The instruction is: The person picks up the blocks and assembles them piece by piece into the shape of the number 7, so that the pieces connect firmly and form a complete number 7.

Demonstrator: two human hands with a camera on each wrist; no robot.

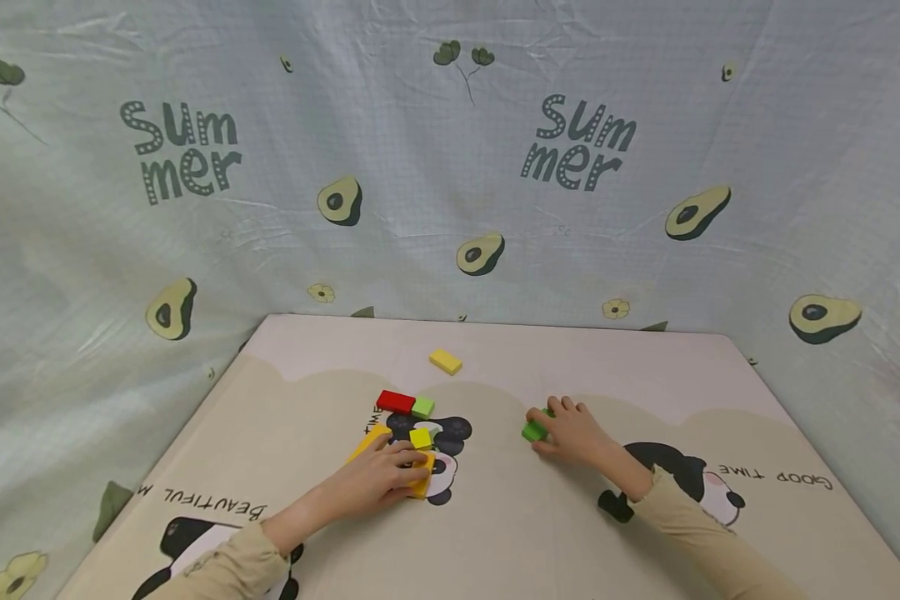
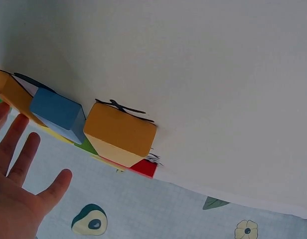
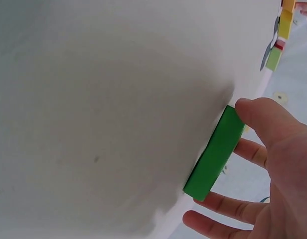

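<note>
The left hand (image 1: 371, 479) lies over two orange blocks (image 2: 118, 132), fingers spread loosely and gripping nothing I can see; the blue block (image 2: 58, 112) between them appears only from the left wrist, hidden from the head view. Just beyond, a red block (image 1: 396, 402) meets a light green one (image 1: 423, 407). Rightward across the tabletop (image 1: 487, 542), the right hand (image 1: 573, 433) pinches a green block (image 1: 534, 431), its long side clear only from the right wrist.

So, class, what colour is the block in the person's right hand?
The block is green, seen best in the right wrist view.
</note>
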